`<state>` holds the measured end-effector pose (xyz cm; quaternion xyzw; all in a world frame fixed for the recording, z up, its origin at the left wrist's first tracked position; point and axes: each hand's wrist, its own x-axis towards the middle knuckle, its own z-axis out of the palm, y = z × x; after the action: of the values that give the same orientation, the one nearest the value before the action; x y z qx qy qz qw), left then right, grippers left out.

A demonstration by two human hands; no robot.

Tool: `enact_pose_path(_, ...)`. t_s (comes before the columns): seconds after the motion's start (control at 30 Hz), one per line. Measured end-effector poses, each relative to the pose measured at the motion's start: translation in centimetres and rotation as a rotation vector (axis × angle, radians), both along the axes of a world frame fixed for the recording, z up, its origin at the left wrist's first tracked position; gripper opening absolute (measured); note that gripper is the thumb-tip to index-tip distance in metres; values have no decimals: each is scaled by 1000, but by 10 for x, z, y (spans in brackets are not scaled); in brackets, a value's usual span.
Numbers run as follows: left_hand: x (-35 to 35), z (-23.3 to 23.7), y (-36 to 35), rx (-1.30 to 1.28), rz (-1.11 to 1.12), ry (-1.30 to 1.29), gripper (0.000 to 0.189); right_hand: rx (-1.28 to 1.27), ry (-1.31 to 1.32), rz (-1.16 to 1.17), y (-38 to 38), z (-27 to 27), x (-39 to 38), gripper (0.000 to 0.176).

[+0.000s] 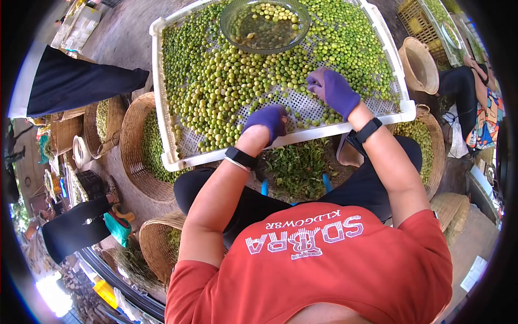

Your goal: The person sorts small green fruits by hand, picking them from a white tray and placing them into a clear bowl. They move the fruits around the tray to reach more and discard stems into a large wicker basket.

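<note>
A white perforated tray (356,129) lies before me, spread with small round green and yellowish fruits (216,92). My left hand (268,120), in a purple glove, is closed low over the tray's near edge; its curled fingers hide anything inside. Farther right and deeper over the tray, my right hand (330,90), also purple-gloved, has its fingers bent together, and I cannot make out what they hold. Some loose fruits lie around both hands on the bare mesh. At the tray's far side sits a clear glass bowl (253,47) containing liquid and several yellowish fruits.
Woven baskets of green fruit stand left (132,146) and right (436,146) of the tray. Green leaves and stems (297,167) lie between my legs. A beige tub (420,66) and yellow crates (418,32) are at right. Other people's legs show on both sides.
</note>
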<state>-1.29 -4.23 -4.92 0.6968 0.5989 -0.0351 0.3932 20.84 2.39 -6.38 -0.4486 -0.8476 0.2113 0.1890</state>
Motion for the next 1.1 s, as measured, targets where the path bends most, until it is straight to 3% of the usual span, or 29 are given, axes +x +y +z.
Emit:
enact_pose_path(0.1,-12,-13,10,-5,285,-320,27,35,-127,67,13,-2,-1,20)
enact_pose_path(0.13,-20,-31,16,-228,483,-617,29,53,-185,101,11,-13,-5,19)
enact_pose_path(0.17,-22,-10,18,-486,747,-1040,24,67,-243,136,8,-20,-10,19)
enact_pose_path(0.2,-36,-32,26,-147,406,-996,21,94,-250,126,4,-27,-15,18)
enact_pose_path(0.27,-42,-42,34,305,112,-850,15,56,-302,137,-8,-23,-20,18)
enact_pose_path(0.37,-35,-16,50,-486,781,-1416,14,15,-313,115,-13,-24,-24,15)
enact_pose_path(0.43,-16,3,50,-116,712,-754,18,-1,-178,128,-10,-22,-17,10)
enact_pose_path(0.5,-14,-15,54,263,303,-320,21,-203,-151,114,7,5,-16,13)
enact_pose_path(0.53,-3,-4,53,10,507,-418,21,-304,-137,109,19,25,-18,14)
enact_pose_path(0.57,-1,-18,54,41,431,-404,22,-347,-7,46,29,46,-22,16)
enact_pose_path(0.6,-1,-37,55,228,249,-297,23,-389,123,-17,39,61,-27,17)
enact_pose_path(0.63,0,-42,55,412,66,-185,24,-219,197,-39,47,66,-30,19)
enact_pose_path(0.7,3,-50,53,504,9,-70,25,125,348,-85,58,71,-34,23)
enact_pose_path(0.73,4,-50,51,551,-24,-13,26,242,256,-115,59,71,-32,23)
enact_pose_path(0.83,9,-35,49,447,-37,150,25,-143,-114,-52,58,39,-15,25)
enact_pose_path(0.87,5,-41,47,534,-18,48,24,-151,-257,-10,52,34,-14,24)
enact_pose_path(0.93,4,-49,49,499,6,81,24,-169,-537,74,31,22,-15,24)
enact_pose_path(1.0,4,-45,50,437,52,94,24,-62,-483,51,17,13,-18,23)
enact_pose_path(1.1,-4,-18,50,186,342,-181,24,10,-410,45,18,-2,-16,25)
